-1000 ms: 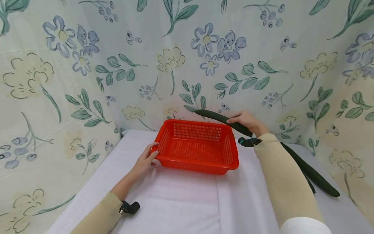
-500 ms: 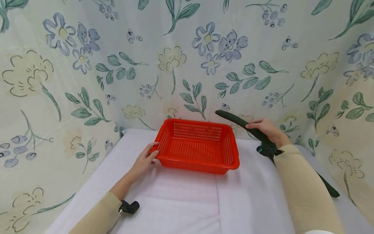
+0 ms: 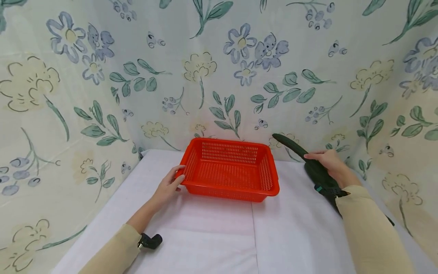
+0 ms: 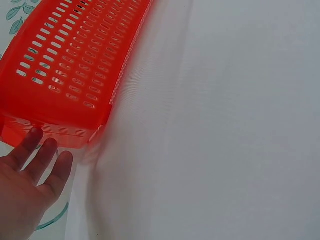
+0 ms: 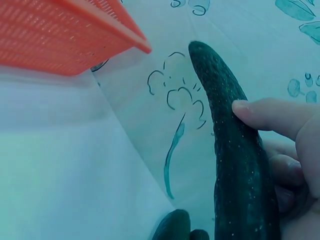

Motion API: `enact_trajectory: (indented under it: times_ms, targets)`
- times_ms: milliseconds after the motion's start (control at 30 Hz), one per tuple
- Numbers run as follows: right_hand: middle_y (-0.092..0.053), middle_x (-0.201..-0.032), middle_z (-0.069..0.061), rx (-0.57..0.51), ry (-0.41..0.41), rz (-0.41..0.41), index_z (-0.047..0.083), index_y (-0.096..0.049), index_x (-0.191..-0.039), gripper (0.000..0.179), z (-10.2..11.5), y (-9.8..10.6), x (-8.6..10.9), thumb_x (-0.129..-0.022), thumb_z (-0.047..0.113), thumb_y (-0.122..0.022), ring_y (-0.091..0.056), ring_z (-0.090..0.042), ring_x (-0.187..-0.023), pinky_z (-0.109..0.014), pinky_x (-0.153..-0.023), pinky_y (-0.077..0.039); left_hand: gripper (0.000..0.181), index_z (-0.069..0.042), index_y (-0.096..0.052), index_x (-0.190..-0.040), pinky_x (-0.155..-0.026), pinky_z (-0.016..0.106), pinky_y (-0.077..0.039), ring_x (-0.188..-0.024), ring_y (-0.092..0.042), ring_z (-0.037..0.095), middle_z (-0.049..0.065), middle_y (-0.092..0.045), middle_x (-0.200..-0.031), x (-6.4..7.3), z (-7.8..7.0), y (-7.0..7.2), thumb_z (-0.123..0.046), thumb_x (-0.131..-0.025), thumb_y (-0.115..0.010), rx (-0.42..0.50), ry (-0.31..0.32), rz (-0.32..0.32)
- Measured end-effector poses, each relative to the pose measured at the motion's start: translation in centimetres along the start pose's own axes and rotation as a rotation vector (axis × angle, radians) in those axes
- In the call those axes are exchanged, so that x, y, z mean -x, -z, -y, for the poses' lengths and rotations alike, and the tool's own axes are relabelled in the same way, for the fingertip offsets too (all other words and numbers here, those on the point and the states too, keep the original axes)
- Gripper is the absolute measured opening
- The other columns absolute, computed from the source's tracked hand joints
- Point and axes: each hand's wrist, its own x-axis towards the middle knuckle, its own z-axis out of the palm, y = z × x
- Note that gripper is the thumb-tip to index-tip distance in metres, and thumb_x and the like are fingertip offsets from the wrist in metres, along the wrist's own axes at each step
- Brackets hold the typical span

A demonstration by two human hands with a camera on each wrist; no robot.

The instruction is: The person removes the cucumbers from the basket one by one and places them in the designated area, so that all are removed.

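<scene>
A red plastic basket (image 3: 227, 171) with slotted walls stands on the white cloth; I see nothing inside it. My left hand (image 3: 167, 187) holds its left end by the rim, with several fingers against the outside of the end wall in the left wrist view. Above the right side of the table, my right hand (image 3: 330, 163) grips a long dark green cucumber (image 5: 237, 145), its thumb or finger pressed along one side. The far tip of that cucumber points up and left, toward the basket. Below it lie other cucumbers (image 5: 173, 226), partly hidden by the right hand and sleeve.
A white cloth (image 3: 212, 236) covers the table. Floral curtains (image 3: 239, 76) rise behind it and on both sides. Past the right sleeve, a dark green tip (image 3: 389, 220) shows near the table's right edge. Each wrist wears a small black camera (image 3: 150, 241).
My right hand has moved right and down, carrying the cucumber away from the basket's back right corner toward the other cucumbers. The left hand and the basket have stayed in place.
</scene>
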Motion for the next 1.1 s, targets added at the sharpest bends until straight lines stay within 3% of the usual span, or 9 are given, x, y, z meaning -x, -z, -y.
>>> enact_trajectory:
  times_ms: [233,433,533,633,733,800,867,933,1100]
  targets:
    - [-0.035,-0.155,-0.031,0.001,-0.037,-0.107,-0.01,-0.05,-0.14,0.077,-3.1,-0.3,1.1,-0.091,0.046,-0.072,-0.041,-0.037,-0.133,-0.033,-0.09,-0.049,0.049,-0.016,-0.038,-0.152,-0.095,0.056,-0.052,-0.116,-0.053,0.033,0.022,-0.047,-0.146,-0.2,-0.2,0.1,-0.024,-0.106,-0.051,-0.003,-0.009,0.007]
    - [-0.021,-0.161,-0.03,-0.031,-0.082,-0.173,-0.012,-0.048,-0.14,0.077,-4.7,-0.9,2.1,-0.091,0.043,-0.072,-0.025,-0.047,-0.146,-0.058,-0.115,-0.032,0.05,-0.013,-0.036,-0.153,-0.095,0.059,-0.051,-0.114,-0.053,0.033,0.025,-0.045,-0.146,-0.4,-0.7,0.2,-0.021,-0.107,-0.05,0.021,-0.045,0.029]
    - [-0.018,-0.162,-0.032,0.001,-0.118,-0.209,-0.012,-0.049,-0.14,0.077,-5.2,-1.5,2.5,-0.091,0.043,-0.071,-0.023,-0.051,-0.146,-0.062,-0.116,-0.028,0.05,-0.014,-0.035,-0.154,-0.094,0.055,-0.052,-0.113,-0.053,0.033,0.026,-0.045,-0.146,-0.5,-0.8,0.3,-0.022,-0.107,-0.05,0.023,-0.045,0.028]
    - [-0.027,-0.158,-0.033,0.049,-0.158,-0.25,-0.01,-0.059,-0.132,0.067,-5.8,-2.3,2.8,-0.091,0.041,-0.071,-0.032,-0.05,-0.14,-0.062,-0.112,-0.034,0.05,-0.015,-0.035,-0.154,-0.093,0.051,-0.053,-0.113,-0.054,0.032,0.025,-0.045,-0.147,-0.5,-0.7,0.3,-0.022,-0.107,-0.05,0.019,-0.033,0.025]
    - [-0.046,-0.145,-0.032,0.104,-0.182,-0.288,-0.009,-0.07,-0.115,0.053,-6.4,-3.3,3.0,-0.09,0.037,-0.072,-0.048,-0.047,-0.124,-0.06,-0.1,-0.045,0.05,-0.015,-0.035,-0.154,-0.094,0.052,-0.053,-0.114,-0.054,0.032,0.024,-0.045,-0.147,-0.5,-0.5,0.3,-0.021,-0.107,-0.049,0.014,-0.021,0.023]
    - [-0.062,-0.117,-0.028,0.155,-0.191,-0.302,-0.007,-0.073,-0.095,0.043,-6.7,-3.9,3.1,-0.09,0.036,-0.072,-0.054,-0.042,-0.105,-0.054,-0.084,-0.05,0.05,-0.015,-0.034,-0.154,-0.095,0.053,-0.053,-0.114,-0.054,0.032,0.025,-0.045,-0.147,-0.6,-0.1,0.3,-0.021,-0.107,-0.048,0.013,-0.02,0.02]
    - [-0.062,-0.085,-0.018,0.193,-0.197,-0.31,-0.003,-0.068,-0.077,0.039,-6.9,-4.4,3.2,-0.09,0.034,-0.072,-0.053,-0.035,-0.089,-0.045,-0.071,-0.048,0.05,-0.016,-0.034,-0.155,-0.095,0.055,-0.052,-0.114,-0.054,0.032,0.025,-0.045,-0.148,-1.0,0.7,0.3,-0.021,-0.107,-0.048,0.013,-0.021,0.019]
    - [-0.053,-0.068,-0.008,0.237,-0.203,-0.308,0.002,-0.063,-0.068,0.038,-7.2,-4.7,3.3,-0.09,0.033,-0.072,-0.049,-0.03,-0.082,-0.04,-0.066,-0.041,0.05,-0.018,-0.033,-0.155,-0.095,0.055,-0.052,-0.115,-0.054,0.032,0.024,-0.045,-0.148,-1.4,1.6,0.2,-0.023,-0.107,-0.048,0.018,-0.022,0.015]
    - [-0.056,-0.071,-0.007,0.304,-0.208,-0.286,0.003,-0.063,-0.067,0.037,-7.7,-5.2,3.8,-0.089,0.032,-0.072,-0.051,-0.031,-0.082,-0.04,-0.065,-0.042,0.049,-0.025,-0.035,-0.154,-0.094,0.051,-0.054,-0.115,-0.054,0.031,0.017,-0.046,-0.148,-1.9,3.3,0.1,-0.029,-0.107,-0.049,0.019,-0.025,-0.003]
